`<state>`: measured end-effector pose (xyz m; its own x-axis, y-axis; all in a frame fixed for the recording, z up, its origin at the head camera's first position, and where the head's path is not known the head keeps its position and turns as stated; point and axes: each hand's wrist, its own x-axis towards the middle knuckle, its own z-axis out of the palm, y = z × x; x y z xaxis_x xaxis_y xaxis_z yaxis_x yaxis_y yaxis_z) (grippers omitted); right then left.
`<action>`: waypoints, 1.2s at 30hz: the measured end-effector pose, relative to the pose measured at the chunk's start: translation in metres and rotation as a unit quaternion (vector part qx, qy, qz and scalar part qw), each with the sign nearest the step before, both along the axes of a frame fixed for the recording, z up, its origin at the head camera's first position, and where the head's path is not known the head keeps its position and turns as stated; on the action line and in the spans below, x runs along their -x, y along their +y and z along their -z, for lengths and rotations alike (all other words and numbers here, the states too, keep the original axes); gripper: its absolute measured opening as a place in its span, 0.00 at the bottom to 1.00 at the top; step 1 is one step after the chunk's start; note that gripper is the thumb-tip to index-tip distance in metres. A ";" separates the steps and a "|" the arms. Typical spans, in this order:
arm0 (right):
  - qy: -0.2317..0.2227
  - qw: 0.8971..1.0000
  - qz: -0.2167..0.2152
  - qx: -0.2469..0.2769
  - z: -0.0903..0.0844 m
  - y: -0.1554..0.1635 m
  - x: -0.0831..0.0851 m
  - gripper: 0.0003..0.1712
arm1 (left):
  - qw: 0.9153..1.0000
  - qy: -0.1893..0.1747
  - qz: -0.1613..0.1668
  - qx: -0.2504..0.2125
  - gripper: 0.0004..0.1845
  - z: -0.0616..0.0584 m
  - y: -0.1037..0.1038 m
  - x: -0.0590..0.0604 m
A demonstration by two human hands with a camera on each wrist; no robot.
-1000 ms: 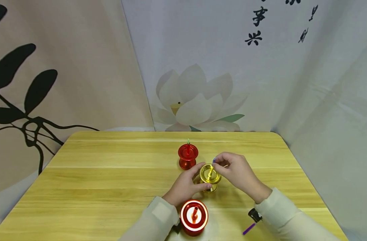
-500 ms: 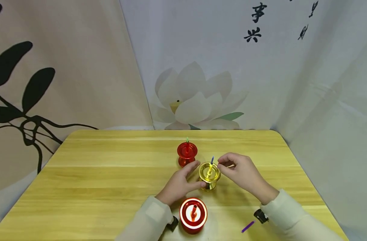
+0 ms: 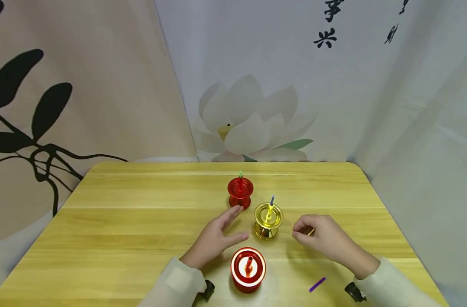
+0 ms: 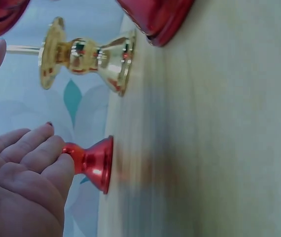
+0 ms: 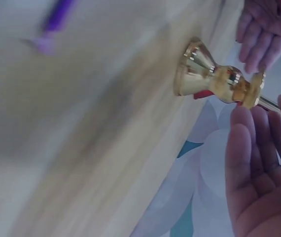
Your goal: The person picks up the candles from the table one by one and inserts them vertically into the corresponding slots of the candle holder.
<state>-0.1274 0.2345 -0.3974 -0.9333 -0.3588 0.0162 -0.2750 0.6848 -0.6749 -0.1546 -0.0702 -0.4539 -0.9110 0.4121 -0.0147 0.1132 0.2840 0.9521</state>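
A gold candle holder (image 3: 266, 231) stands upright on the table, a thin blue candle (image 3: 272, 200) in its central tube. My left hand (image 3: 214, 238) is apart from it on the left, fingers stretched and thumb spread, holding nothing. To the right of the holder is my right hand (image 3: 327, 238), its fingers loosely bent and nothing held. Behind the gold holder sits a red candle holder (image 3: 239, 200) with a small green candle (image 3: 240, 174). Nearer the front, between my forearms, another red candle holder (image 3: 248, 282) has only its central tube showing.
A purple candle (image 3: 317, 285) lies on the wooden table (image 3: 122, 238), short of my right wrist. Hanging cloth (image 3: 141, 85) with printed leaves and a lotus rises behind the table's far edge.
My right hand has let go of the blue candle, which stands in the gold holder, and moved right. My left hand has released the gold holder and drawn back left.
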 end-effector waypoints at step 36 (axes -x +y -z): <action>0.124 0.970 -0.135 -0.161 0.051 0.029 -0.059 0.16 | 0.994 0.021 0.110 0.004 0.49 -0.004 -0.009 -0.065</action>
<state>-0.0683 0.2631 -0.4486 -0.7863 -0.6135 0.0735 -0.6000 0.7297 -0.3279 -0.0900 -0.0796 -0.4496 -0.7982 0.6021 0.0180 0.2137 0.2551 0.9430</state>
